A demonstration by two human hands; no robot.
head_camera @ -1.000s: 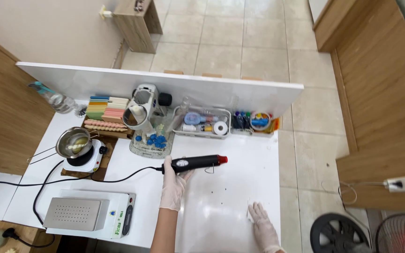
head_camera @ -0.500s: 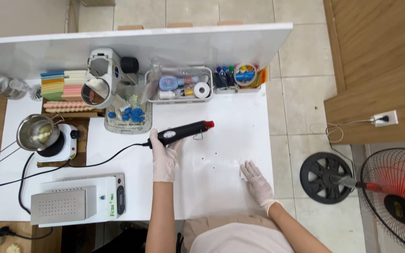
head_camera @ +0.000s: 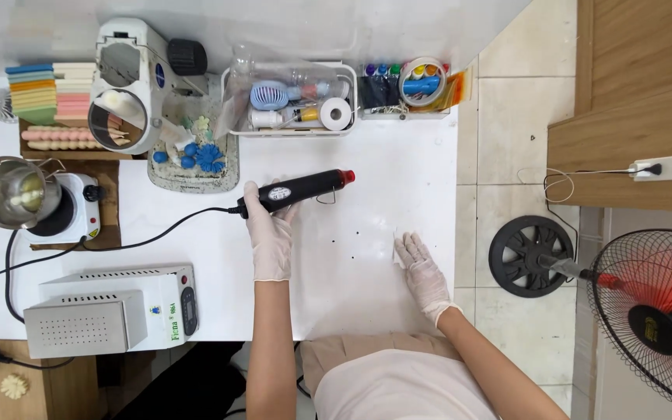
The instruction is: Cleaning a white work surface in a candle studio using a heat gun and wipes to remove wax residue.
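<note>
White tabletop [head_camera: 367, 264] carries a black heat gun [head_camera: 297, 189] near its middle, gripped at the handle by the gloved left hand [head_camera: 268, 229] with fingers closed, while the gloved right hand [head_camera: 421, 268] lies flat, fingers spread, seemingly pressing a small paper scrap [head_camera: 398, 247] at the right edge.

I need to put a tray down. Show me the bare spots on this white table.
Free: the white table between the left hand and right hand, and the strip between the heat gun and the wire basket. Crowded: the back row and the left side around the hot plate and white machine.
</note>
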